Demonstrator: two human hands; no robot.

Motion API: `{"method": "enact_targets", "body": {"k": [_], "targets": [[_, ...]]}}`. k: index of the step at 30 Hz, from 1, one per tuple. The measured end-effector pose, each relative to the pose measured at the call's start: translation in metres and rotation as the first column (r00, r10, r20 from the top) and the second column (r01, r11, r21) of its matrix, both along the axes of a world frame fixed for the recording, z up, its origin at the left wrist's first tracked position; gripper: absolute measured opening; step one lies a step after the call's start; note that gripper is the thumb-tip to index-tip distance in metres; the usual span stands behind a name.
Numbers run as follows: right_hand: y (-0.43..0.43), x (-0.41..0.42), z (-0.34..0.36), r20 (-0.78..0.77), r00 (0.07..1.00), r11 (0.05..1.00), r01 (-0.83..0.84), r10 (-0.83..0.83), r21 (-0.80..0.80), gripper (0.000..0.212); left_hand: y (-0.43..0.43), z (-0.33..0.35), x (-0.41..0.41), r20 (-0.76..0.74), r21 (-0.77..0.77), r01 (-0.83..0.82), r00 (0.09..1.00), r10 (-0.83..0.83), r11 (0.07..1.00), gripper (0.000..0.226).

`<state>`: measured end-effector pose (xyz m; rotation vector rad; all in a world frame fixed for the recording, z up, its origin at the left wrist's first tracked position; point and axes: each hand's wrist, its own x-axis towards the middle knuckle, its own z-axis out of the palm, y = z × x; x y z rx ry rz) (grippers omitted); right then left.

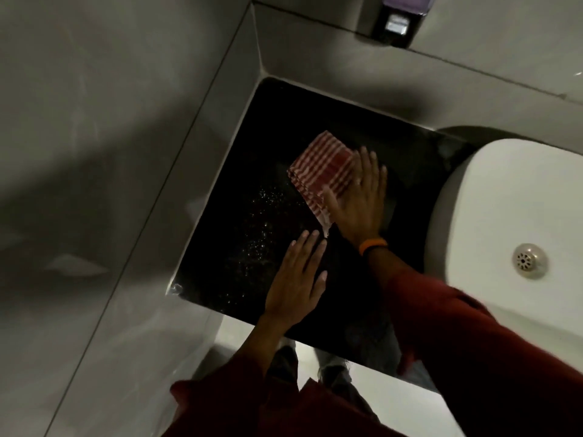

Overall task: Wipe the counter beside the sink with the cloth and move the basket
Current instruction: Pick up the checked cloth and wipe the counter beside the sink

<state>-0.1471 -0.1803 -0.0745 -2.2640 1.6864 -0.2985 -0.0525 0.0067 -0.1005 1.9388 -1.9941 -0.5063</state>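
A folded red-and-white striped cloth (321,171) lies on the black speckled counter (252,234) left of the white sink (504,222). My right hand (359,203), with an orange wristband, presses flat on the cloth's right edge, fingers spread toward the back wall. My left hand (299,279) rests flat and open on the counter near the front edge, just short of the cloth's dangling corner. No basket is in view.
Grey tiled walls (94,152) close the counter on the left and at the back. A soap dispenser (400,20) hangs on the back wall above. The sink drain (530,260) shows at right. The floor and my legs show below the counter's front edge.
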Motion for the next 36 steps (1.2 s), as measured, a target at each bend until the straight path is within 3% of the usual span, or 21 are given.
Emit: {"method": "enact_targets", "body": {"k": [2, 3, 6, 8, 10, 12, 17, 21, 29, 36], "targets": [[0.054, -0.025, 0.000, 0.017, 0.992, 0.992, 0.127, -0.127, 0.014, 0.097, -0.011, 0.012, 0.005, -0.122, -0.074, -0.098, 0.989, 0.088, 0.992, 0.052], [0.083, -0.037, -0.005, -0.004, 0.987, 0.987, 0.158, -0.158, 0.017, 0.098, -0.024, 0.018, 0.009, -0.114, -0.122, -0.103, 0.989, 0.089, 0.987, 0.050], [0.157, -0.060, -0.022, -0.130, 0.971, 0.976, 0.209, -0.200, 0.056, 0.105, -0.098, 0.038, 0.016, 0.051, -0.195, 0.038, 0.998, -0.028, 0.980, 0.053], [0.181, -0.064, -0.030, -0.186, 0.963, 0.975, 0.210, -0.194, 0.070, 0.108, -0.153, 0.044, 0.015, 0.198, -0.147, 0.125, 0.976, -0.094, 0.981, 0.061], [0.182, -0.065, -0.034, -0.204, 0.960, 0.976, 0.206, -0.189, 0.066, 0.110, -0.188, 0.038, 0.010, 0.316, 0.018, 0.145, 0.938, -0.143, 0.989, 0.073], [0.181, -0.065, -0.035, -0.203, 0.959, 0.977, 0.208, -0.196, 0.042, 0.110, -0.195, 0.019, 0.007, 0.332, 0.164, 0.096, 0.932, -0.147, 0.982, 0.086], [0.181, -0.068, -0.042, -0.211, 0.957, 0.979, 0.205, -0.198, 0.012, 0.112, -0.173, 0.007, 0.023, 0.273, 0.123, -0.159, 0.955, 0.120, 0.980, 0.091], [0.181, -0.067, -0.041, -0.216, 0.957, 0.979, 0.202, -0.196, 0.006, 0.110, -0.132, 0.004, 0.053, 0.293, 0.092, -0.367, 0.898, 0.327, 0.926, 0.092], [0.183, -0.067, -0.038, -0.190, 0.966, 0.984, 0.181, -0.176, 0.006, 0.110, -0.026, -0.003, 0.057, 0.333, 0.105, -0.680, 0.712, 0.619, 0.726, 0.097], [0.184, -0.068, -0.040, -0.157, 0.975, 0.986, 0.164, -0.159, 0.022, 0.110, 0.040, -0.001, 0.013, 0.275, 0.216, -0.831, 0.556, 0.784, 0.514, 0.103]]}}
